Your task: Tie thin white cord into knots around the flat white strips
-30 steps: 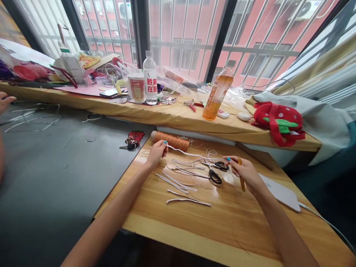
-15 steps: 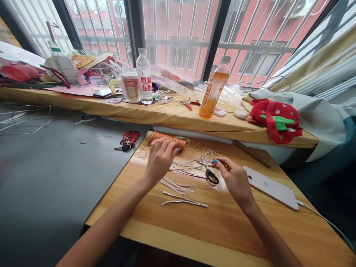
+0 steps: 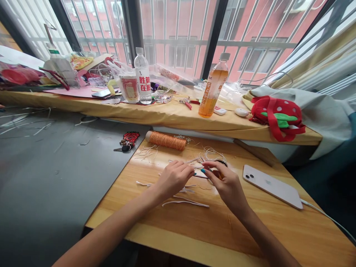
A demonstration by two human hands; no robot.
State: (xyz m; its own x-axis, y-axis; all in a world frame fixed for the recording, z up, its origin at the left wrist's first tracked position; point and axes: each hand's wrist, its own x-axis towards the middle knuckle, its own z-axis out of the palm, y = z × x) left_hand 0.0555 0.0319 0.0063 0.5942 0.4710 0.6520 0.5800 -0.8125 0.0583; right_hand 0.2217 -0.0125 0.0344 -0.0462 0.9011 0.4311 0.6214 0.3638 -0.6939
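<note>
Left hand [image 3: 174, 178]: fingers pinched on a white strip [image 3: 194, 167]
Right hand [image 3: 226, 182]: fingers closed round same strip
Cut strips [image 3: 185, 202]: several lying loose on table [image 3: 172, 230]
Spool [image 3: 166, 140]: untouched, well apart

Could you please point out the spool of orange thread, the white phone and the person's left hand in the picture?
spool of orange thread [image 3: 167, 140]: head view, middle of the wound thread.
white phone [image 3: 271, 186]: head view, centre of its back.
left hand [image 3: 174, 178]: head view, back of the hand.
</note>
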